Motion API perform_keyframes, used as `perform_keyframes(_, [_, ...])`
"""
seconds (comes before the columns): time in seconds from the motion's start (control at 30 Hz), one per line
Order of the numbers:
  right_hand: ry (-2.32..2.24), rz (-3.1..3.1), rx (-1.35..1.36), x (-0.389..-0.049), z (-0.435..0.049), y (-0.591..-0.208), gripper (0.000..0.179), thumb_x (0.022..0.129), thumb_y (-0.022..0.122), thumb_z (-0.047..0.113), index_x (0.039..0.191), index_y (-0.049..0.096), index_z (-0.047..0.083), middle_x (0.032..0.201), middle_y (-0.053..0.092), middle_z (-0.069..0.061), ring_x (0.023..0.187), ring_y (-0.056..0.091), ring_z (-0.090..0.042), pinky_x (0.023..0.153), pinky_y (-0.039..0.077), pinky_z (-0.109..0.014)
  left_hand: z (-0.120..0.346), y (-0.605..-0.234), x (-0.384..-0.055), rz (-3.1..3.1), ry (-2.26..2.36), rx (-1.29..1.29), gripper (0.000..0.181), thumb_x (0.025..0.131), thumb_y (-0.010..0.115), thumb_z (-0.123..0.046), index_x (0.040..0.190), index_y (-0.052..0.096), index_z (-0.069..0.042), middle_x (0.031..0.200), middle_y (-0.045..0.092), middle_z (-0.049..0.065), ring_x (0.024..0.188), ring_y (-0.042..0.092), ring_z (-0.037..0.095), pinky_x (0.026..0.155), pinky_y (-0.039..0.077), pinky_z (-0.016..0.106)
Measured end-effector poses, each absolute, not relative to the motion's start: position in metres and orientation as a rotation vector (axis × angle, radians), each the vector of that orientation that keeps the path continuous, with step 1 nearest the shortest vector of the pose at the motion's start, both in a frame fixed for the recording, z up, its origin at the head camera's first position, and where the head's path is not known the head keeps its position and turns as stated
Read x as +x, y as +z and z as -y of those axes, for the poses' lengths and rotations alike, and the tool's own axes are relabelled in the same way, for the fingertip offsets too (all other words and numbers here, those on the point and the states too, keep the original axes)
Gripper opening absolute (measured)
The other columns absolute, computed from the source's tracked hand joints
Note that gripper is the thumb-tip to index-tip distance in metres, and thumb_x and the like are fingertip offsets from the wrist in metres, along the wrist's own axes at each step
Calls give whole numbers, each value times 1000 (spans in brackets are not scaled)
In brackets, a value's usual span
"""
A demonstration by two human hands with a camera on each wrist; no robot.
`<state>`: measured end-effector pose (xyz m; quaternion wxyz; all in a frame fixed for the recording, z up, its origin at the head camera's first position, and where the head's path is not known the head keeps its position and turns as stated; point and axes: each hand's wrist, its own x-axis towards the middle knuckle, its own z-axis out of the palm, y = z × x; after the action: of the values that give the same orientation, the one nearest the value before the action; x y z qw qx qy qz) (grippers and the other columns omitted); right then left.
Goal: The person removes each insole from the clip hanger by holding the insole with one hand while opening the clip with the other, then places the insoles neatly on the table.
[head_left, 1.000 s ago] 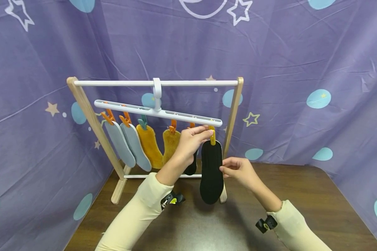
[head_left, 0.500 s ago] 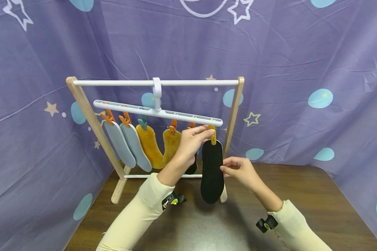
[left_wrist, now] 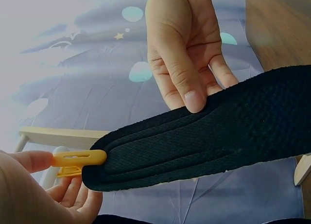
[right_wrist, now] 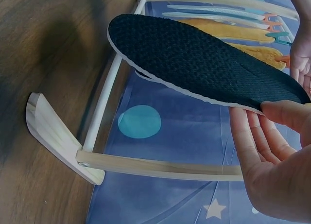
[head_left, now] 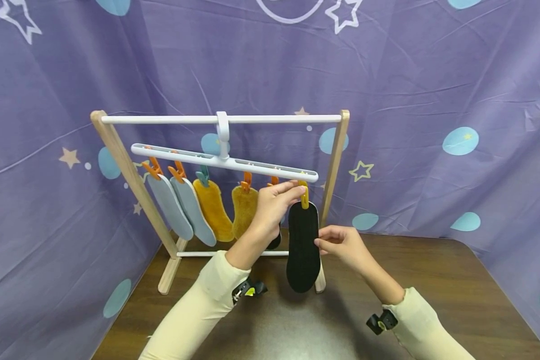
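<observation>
A black insole (head_left: 303, 247) hangs from the yellow clip (head_left: 304, 196) at the right end of a white hanger (head_left: 180, 156). My left hand (head_left: 272, 205) pinches that clip between thumb and fingers; the left wrist view shows the yellow clip (left_wrist: 80, 158) biting the insole's narrow end. At the insole's right edge, my right hand (head_left: 344, 245) pinches it about halfway down. In the right wrist view the insole (right_wrist: 194, 63) shows its pale rim, with thumb on top and fingers beneath. A second black insole (head_left: 274, 243) hangs mostly hidden behind my left hand.
Two grey-blue insoles (head_left: 170, 207) hang at the hanger's left from orange clips, then two mustard insoles (head_left: 213, 210). A wooden rack (head_left: 135, 180) with a white top bar (head_left: 162, 119) carries the hanger over a brown table (head_left: 409, 285). Behind it hangs a purple curtain (head_left: 400, 75).
Both hands keep their hold on the clip and the insole. The head view has shifted very slightly; otherwise nothing visibly moves.
</observation>
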<state>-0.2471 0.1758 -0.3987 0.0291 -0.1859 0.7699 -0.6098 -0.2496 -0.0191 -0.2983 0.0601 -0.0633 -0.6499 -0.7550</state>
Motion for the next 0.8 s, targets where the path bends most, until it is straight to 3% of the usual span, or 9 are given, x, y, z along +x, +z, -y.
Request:
perform_keyframes(0.57, [-1867,-2392,-568,-247,-175,-399,21,91,73,2,104,70,-13,96,74,-28,72,72,-10,70,64,-28,19,-301,-249,1970,-2243,-210,30,92,73,-11,117,73,6,116,75,18,99,70,12,97,58,34])
perform_keyframes(0.8, [-1863,-2401,-580,-246,-175,-399,20,91,73,2,104,70,-13,95,74,-28,72,72,-11,69,63,-27,20,-301,-247,2019,-2203,-235,32,93,73,-13,120,72,5,116,75,17,105,68,16,106,53,40])
